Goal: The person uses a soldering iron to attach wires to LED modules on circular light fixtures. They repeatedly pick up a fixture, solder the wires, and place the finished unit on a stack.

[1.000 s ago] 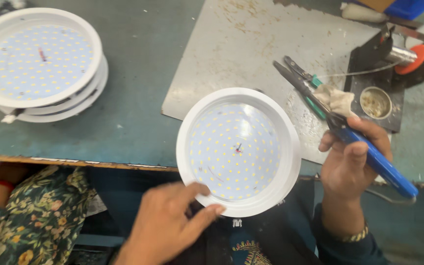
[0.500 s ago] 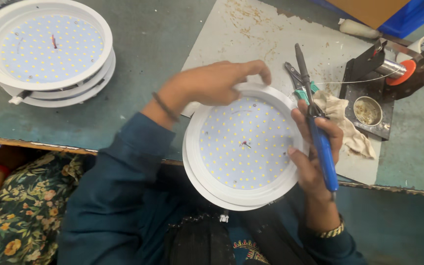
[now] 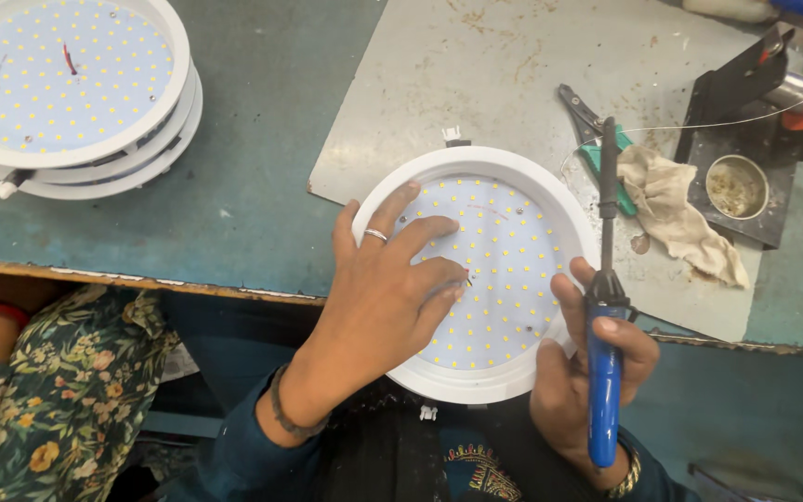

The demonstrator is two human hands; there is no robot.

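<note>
While the left hand (image 3: pixel 388 293) lies flat on a round lamp (image 3: pixel 499 270), the right hand (image 3: pixel 587 372) grips what seems a soldering iron (image 3: pixel 604 297).

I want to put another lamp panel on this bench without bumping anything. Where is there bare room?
Bare teal bench lies between the stacked round lamps and the grey mat. The mat's upper part, above the round LED lamp, is also free. The right side is crowded: pliers, rag, small tin, black stand.
</note>
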